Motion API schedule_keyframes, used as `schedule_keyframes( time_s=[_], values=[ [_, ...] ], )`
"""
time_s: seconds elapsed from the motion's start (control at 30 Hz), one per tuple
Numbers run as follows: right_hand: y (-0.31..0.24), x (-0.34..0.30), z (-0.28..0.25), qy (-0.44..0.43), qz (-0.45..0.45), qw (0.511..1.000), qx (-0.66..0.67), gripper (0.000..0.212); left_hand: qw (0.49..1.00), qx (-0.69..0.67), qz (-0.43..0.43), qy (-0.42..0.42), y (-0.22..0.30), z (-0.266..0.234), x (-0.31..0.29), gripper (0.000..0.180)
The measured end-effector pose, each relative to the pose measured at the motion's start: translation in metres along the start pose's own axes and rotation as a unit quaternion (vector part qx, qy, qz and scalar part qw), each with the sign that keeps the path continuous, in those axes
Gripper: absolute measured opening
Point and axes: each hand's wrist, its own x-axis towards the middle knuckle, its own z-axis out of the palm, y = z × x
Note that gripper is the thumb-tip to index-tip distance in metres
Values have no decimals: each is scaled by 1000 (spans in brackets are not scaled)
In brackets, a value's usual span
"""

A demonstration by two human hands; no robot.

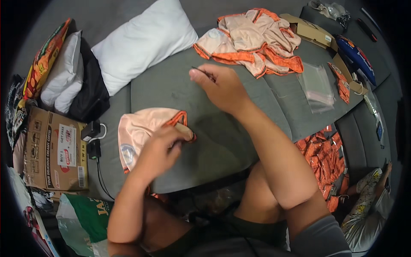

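Note:
A peach cloth piece with orange trim (145,122) lies bunched on the grey cushioned seat, a pale round print near its left edge. Over its right side is my left hand (158,150), fingers curled and closed at the trimmed edge; the exact grip is partly hidden. Farther up and to the right, my right hand (226,88) is raised above the seat, apart from the cloth. Its fingers are closed round a small dark thin tool (204,73), mostly covered by the hand, so its kind does not show.
More peach cloth with orange trim (261,38) lies heaped at the far side, near clear plastic sleeves (317,88) and an opened cardboard box (310,30). A white pillow (143,45) rests far left. Orange packets (321,158) fill the lower right; a carton (55,150) stands left beside black adapters (91,130).

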Motion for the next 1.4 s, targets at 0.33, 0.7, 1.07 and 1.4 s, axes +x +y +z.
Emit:
schedule_keyframes(
  time_s=[0.33,0.7,1.07,1.4],
  values=[
    [-6,-1,11,-54,85,994,45,26,994,102,-30,36,-56,-8,15,28],
    [-48,-33,57,-229,91,950,189,19,875,-411,-171,190,-19,-38,-8,13],
    [-63,-26,25,-252,211,849,414,16,763,-643,51,50,-44,-43,-20,20],
    [-50,-22,13,-234,225,864,386,15,801,-556,-212,-64,-19,-68,-18,20]
  ],
)
